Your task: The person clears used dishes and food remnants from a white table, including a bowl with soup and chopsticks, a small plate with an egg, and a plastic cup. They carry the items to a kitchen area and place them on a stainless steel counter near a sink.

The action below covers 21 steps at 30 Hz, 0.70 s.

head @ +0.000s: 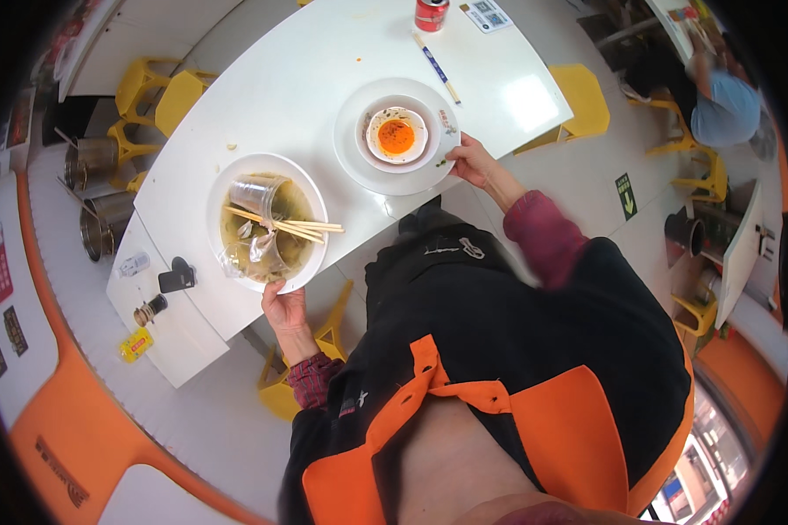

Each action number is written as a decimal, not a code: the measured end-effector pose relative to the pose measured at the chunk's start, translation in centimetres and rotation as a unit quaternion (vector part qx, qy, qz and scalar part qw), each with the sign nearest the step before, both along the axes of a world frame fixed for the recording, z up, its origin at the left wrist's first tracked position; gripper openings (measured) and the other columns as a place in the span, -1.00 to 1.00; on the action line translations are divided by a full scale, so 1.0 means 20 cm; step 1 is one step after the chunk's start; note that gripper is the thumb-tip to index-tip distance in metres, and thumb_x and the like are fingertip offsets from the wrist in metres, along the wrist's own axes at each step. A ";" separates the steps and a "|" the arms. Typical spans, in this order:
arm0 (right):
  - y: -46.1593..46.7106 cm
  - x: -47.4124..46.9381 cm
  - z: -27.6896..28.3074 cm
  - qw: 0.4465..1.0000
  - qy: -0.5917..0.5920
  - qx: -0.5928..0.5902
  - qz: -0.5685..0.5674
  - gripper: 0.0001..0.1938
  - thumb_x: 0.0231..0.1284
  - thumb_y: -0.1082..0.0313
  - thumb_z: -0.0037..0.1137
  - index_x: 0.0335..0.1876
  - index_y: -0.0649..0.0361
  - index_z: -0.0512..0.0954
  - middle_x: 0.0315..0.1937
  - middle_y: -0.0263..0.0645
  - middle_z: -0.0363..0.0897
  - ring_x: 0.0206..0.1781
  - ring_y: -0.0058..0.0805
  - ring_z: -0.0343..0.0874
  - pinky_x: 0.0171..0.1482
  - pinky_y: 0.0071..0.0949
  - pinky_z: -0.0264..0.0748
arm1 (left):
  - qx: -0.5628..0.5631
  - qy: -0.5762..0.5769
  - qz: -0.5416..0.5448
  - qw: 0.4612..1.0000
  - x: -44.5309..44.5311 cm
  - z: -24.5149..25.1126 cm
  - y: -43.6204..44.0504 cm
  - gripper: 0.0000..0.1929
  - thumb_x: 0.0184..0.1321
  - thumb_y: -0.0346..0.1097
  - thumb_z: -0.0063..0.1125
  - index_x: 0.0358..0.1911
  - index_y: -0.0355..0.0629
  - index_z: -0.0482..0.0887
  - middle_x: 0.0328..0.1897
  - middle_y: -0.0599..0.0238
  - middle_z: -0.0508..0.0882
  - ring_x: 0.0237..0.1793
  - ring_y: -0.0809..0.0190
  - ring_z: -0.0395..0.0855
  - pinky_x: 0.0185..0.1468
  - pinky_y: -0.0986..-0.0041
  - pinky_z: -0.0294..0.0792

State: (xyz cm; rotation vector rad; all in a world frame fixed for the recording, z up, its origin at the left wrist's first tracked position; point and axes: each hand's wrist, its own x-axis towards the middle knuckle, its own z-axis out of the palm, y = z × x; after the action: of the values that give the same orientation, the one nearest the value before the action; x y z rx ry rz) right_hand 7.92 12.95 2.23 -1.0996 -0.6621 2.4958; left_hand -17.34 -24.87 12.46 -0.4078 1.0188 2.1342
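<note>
My left hand (285,308) grips the near rim of a large white bowl (320,200). Greenish broth stands in this bowl, with a clear plastic cup (256,191), wooden chopsticks (295,226) and crumpled clear plastic (253,257) lying in it. My right hand (471,159) holds the right edge of a white plate (354,164). On the plate are nested white bowls (362,134), the innermost with orange-red oily liquid (396,136) in it. Bits of green lie on the plate near my right fingers.
On the white table (289,79) are a red can (431,14), wrapped chopsticks (437,69) and a printed card (486,16). A phone stand (177,275) and a yellow packet (136,345) lie left. Yellow stools (581,102), metal buckets (105,226) and a seated person (724,108) are around.
</note>
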 end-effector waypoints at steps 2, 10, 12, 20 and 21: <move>-0.07 0.09 0.03 1.000 0.024 0.011 -0.010 -0.36 0.01 0.69 -0.07 0.33 0.19 0.29 0.06 -0.14 0.53 0.01 -0.25 0.63 -0.02 -0.13 0.68 | -0.019 0.011 -0.026 0.999 -0.02 0.05 0.02 -0.28 -0.11 -0.67 0.01 0.30 -0.20 0.35 0.25 0.08 0.52 0.22 -0.04 0.52 0.28 0.00 0.43; -0.06 0.64 0.36 0.999 0.041 -0.004 -0.020 -0.41 0.01 0.68 -0.07 0.28 0.19 0.34 0.07 -0.19 0.54 0.06 -0.29 0.61 0.04 -0.11 0.64 | -0.043 0.018 -0.033 0.998 0.35 0.34 0.09 -0.28 -0.12 -0.67 -0.01 0.29 -0.29 0.33 0.25 0.01 0.51 0.25 -0.07 0.49 0.29 0.00 0.42; -0.01 0.83 0.47 0.999 0.027 -0.011 -0.034 -0.40 0.00 0.68 -0.08 0.28 0.19 0.33 0.07 -0.19 0.54 0.07 -0.28 0.61 0.05 -0.09 0.63 | -0.062 0.013 -0.026 0.998 0.50 0.44 0.12 -0.27 -0.12 -0.67 -0.01 0.31 -0.28 0.32 0.27 0.00 0.50 0.26 -0.07 0.47 0.31 0.00 0.40; 0.48 1.82 0.82 0.996 -0.024 0.007 -0.084 -0.40 -0.07 0.67 -0.07 0.23 0.19 0.37 0.04 -0.21 0.55 0.05 -0.27 0.62 -0.01 -0.03 0.65 | -0.057 0.015 -0.046 0.997 1.19 0.71 0.63 -0.26 -0.11 -0.65 0.00 0.32 -0.27 0.30 0.27 0.01 0.50 0.24 -0.09 0.50 0.29 -0.01 0.42; 0.56 1.94 0.85 0.995 -0.046 0.012 -0.088 -0.41 -0.08 0.67 -0.06 0.22 0.19 0.38 0.03 -0.21 0.56 0.05 -0.28 0.62 -0.02 -0.04 0.65 | -0.059 0.014 -0.043 0.997 1.28 0.72 0.74 -0.27 -0.11 -0.65 -0.01 0.32 -0.28 0.30 0.27 0.00 0.50 0.24 -0.09 0.50 0.30 -0.01 0.41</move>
State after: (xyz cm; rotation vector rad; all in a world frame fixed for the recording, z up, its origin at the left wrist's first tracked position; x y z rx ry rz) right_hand 46.79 24.10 19.31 -1.2139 -0.5907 2.2962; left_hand 8.29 -10.05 26.92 -0.3834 1.1616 2.0148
